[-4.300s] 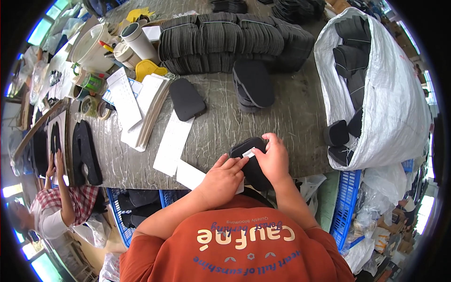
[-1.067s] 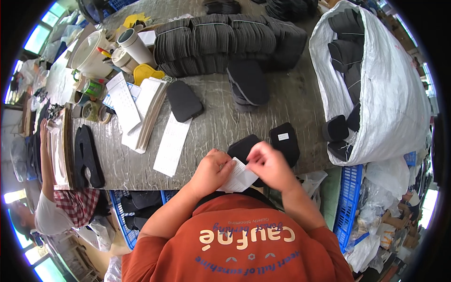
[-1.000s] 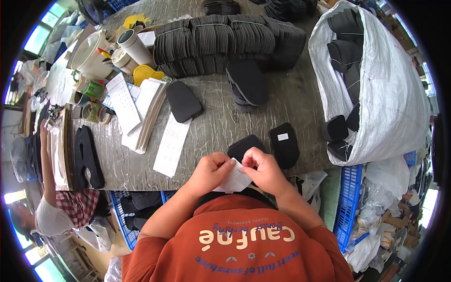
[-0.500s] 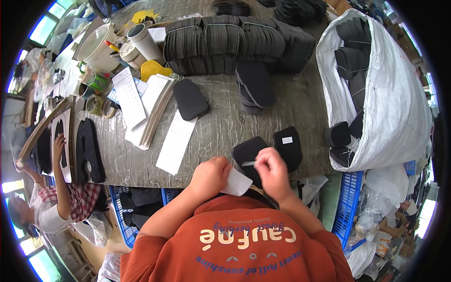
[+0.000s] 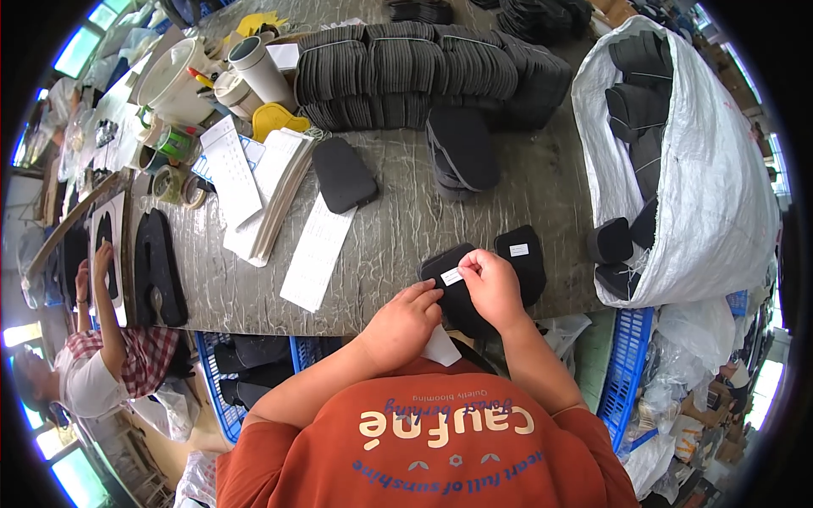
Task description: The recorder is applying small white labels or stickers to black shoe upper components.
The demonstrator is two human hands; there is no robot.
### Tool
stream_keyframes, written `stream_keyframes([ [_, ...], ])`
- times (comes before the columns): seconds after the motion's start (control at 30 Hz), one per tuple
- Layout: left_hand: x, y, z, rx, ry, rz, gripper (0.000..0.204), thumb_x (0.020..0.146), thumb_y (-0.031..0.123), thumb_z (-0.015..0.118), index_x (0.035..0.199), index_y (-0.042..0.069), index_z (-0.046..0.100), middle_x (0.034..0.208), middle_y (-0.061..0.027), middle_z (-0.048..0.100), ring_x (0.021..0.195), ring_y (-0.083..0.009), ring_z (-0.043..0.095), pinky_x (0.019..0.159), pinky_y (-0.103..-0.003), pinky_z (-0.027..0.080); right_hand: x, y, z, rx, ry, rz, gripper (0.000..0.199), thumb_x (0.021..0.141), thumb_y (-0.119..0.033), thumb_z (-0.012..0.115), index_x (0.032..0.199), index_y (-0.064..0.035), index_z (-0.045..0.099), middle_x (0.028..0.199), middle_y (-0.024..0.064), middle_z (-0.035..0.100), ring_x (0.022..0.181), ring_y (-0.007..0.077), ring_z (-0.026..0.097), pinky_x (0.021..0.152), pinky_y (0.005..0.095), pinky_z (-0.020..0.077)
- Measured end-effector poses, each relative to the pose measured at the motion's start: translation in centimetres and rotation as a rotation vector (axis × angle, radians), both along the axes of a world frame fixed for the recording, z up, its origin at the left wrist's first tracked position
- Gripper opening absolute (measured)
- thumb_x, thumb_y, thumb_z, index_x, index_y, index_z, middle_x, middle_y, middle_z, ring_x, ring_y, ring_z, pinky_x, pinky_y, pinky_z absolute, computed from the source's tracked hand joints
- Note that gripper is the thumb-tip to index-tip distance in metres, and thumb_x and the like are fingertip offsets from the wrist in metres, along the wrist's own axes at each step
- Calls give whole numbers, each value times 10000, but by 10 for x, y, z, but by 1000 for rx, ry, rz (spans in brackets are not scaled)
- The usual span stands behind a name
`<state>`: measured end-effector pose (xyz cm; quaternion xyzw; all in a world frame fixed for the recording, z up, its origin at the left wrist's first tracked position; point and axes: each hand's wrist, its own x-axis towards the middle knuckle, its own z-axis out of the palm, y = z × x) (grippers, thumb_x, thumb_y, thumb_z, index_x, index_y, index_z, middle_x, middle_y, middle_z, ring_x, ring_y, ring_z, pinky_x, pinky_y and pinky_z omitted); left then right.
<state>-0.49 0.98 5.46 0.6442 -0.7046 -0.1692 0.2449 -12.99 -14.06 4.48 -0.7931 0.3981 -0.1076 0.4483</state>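
from a distance i watch the right hand [image 5: 493, 288] pinch a white label [image 5: 450, 277] over a black pad [image 5: 462, 306], the left hand [image 5: 402, 326] at its edge, a paper sheet [image 5: 441, 347] poking out beneath, a labelled pad [image 5: 527, 273] just beside.

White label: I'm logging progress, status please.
Right hand at white label on black pad. Left hand alongside, paper sheet by palm. Label's right end partly covered.

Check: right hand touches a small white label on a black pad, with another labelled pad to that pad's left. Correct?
Wrong side: the head view shows the other labelled pad to the right of the black pad whose small white label the right hand touches.
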Motion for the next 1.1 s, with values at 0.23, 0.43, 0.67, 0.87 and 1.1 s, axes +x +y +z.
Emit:
stream_keyframes([
  [0.23, -2, -4, 6, 69, 18, 0, 164, 775, 80, 595, 894, -32, 603, 1262, -197, 556, 1186, -340, 512, 1004, -414, 418, 1, 1, -2, -80, 21, 7, 57, 810, -67, 655, 832, -21, 632, 774, 111, 657, 708, 238, 642, 643, 331, 496],
  [0.43, -4, -6, 10, 169, -111, -37, 194, 768, 89, 559, 926, -7, 615, 1383, -163, 481, 1188, -296, 490, 1042, -437, 356, 1, 4, -10, -93, -57, -78, 200, 777, -39, 694, 926, -21, 562, 721, 108, 654, 639, 238, 638, 599, 337, 492],
  [0.67, -7, -7, 11, 188, -143, -23, 197, 780, 109, 552, 931, 2, 617, 1390, -144, 478, 1192, -279, 486, 1053, -445, 347, 7, 5, -8, -68, 32, -180, 362, 727, -71, 751, 985, -47, 498, 698, 104, 633, 660, 284, 634, 613, 379, 493],
  [0.87, -1, -3, 9, 194, -6, -13, 159, 797, 102, 571, 911, -2, 608, 1397, -130, 475, 1239, -308, 451, 1056, -441, 350, 0, -6, -22, -322, -126, -129, 227, 712, -67, 747, 816, -24, 550, 791, 112, 564, 820, 313, 568, 723, 390, 469],
  [1.1, 2, 7, -2, 179, 164, 25, 96, 814, 63, 630, 864, -14, 601, 1382, -133, 489, 1307, -342, 387, 1047, -446, 372, -17, -33, -27, -80, -190, -176, 141, 829, 12, 644, 807, -31, 511, 674, 25, 529, 607, 70, 476, 561, 252, 406],
])
